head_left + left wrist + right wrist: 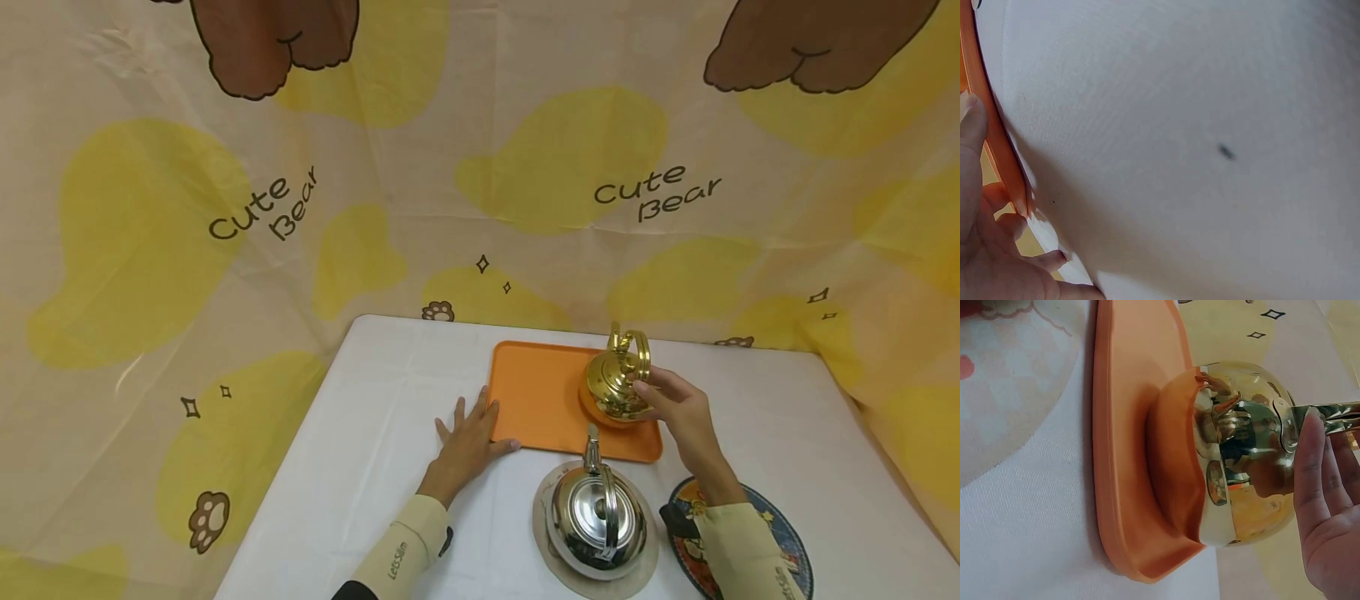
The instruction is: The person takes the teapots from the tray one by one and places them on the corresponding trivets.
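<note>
- Tray [536, 400]: orange, rectangular, laid on the white table [360, 433].
- Gold kettle [611, 383]: seen upright at the tray's right end, base apparently set on its floor; tray's orange mirrored in the lower body. Spout pointed toward the tray's far side.
- Right hand [682, 408]: held at the tray's right end; gold kettle's handle [643, 354] pinched between thumb and fingers.
- Left hand [465, 446]: spread, laid against the tray's left edge; thumb rested by the near left corner. Nothing gripped; some fingertips placed on the table.
- Silver kettle [588, 525]: stood upright on the tray's near side, on a round pale mat [641, 571]. Spout aimed at the tray; whether the near rim is touched cannot be told.
- Blue mat [783, 533]: round, placed nearer and to the right of the tray, partly covered by the right sleeve [738, 546].
- Cloth [412, 167]: hung beyond the tray, printed "Cute Bear".
</note>
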Motion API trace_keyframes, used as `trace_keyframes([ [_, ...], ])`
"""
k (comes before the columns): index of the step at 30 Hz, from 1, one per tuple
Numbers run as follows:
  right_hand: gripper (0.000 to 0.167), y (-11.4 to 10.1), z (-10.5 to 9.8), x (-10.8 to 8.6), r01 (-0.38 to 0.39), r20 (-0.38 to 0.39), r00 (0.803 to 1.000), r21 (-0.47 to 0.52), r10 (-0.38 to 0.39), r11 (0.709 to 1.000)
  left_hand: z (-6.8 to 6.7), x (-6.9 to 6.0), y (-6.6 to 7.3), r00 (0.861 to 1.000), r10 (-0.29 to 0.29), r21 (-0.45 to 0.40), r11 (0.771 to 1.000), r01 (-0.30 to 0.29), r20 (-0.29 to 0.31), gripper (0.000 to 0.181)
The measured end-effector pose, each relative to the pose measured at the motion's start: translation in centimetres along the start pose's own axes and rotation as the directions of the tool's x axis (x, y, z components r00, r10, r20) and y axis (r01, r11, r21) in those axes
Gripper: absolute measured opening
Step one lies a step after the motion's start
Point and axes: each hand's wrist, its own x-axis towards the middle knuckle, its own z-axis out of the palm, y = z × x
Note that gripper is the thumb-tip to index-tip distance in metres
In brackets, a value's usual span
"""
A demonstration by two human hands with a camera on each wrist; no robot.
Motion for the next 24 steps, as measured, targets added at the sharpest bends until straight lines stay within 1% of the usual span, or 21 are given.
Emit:
trace_keyframes([
  [3,0.046,0.01,0.1,0.03,-0.006,0.007,1.0,0.012,0.006,1.0,0.01,0.03,0.01,1.0,0.002,0.003,1.0,-0.002,-0.001,0.088],
  [12,0.048,0.01,0.49,0.0,-0.025,-0.014,1.0,-0.022,0.025,0.999,0.03,0.05,0.04,1.0,-0.003,0.005,1.0,0.003,0.001,0.088],
  [19,0.047,-0.22,0.63,-0.11,-0.02,-0.024,1.0,0.018,0.02,1.0,-0.03,0.01,0.05,1.0,-0.003,0.009,1.0,0.003,-0.001,0.089],
  [24,0.045,-0.22,0.72,-0.28,-0.006,-0.032,0.999,0.009,0.006,1.0,-0.11,-0.07,0.04,1.0,-0.003,0.007,1.0,0.003,-0.001,0.089],
])
